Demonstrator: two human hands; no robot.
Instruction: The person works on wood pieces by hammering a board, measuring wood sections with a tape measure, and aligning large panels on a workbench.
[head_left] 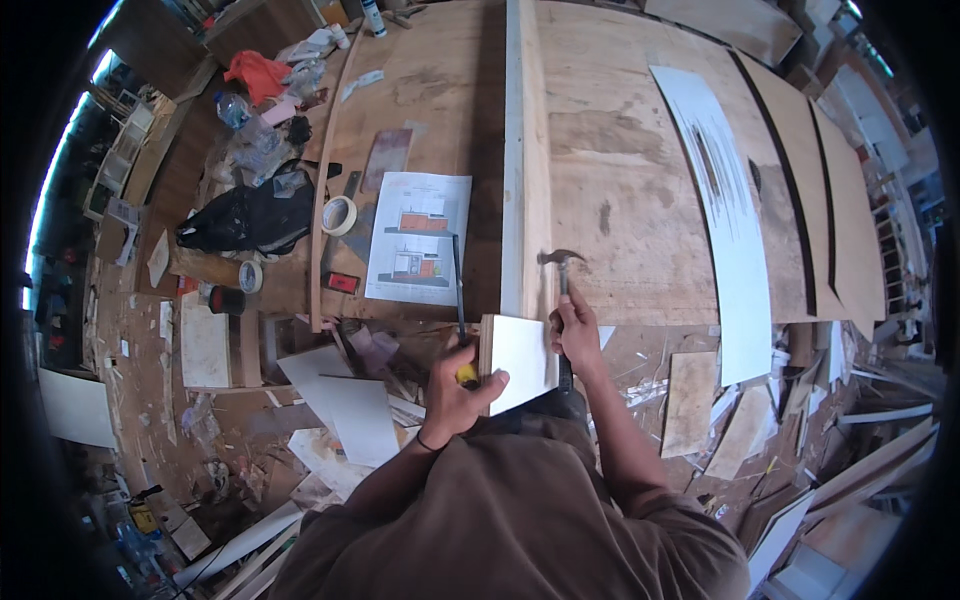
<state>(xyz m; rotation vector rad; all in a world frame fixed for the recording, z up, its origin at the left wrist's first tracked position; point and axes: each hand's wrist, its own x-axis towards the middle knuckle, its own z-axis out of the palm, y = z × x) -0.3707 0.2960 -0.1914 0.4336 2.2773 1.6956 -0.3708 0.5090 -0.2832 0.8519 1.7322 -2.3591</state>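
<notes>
Bench: spread out ahead of the body, its near edge just past the hands.
Plank: ran away from the body across the bench, its near end by the block.
Block: sat between the hands in front of the torso, touching the left and just beside the right; its longer side pointed roughly away from the body.
Block's look: smooth white face, pale brown layered edge toward the left hand.
Left hand: curled round the block's left edge, thumb over its near corner; the nearer hand.
Right hand: closed on the hammer's handle.
Hammer: head beyond the right hand, past the block's far edge.
Rod: dark, thin, yellow-ended, pinned in the left hand.
</notes>
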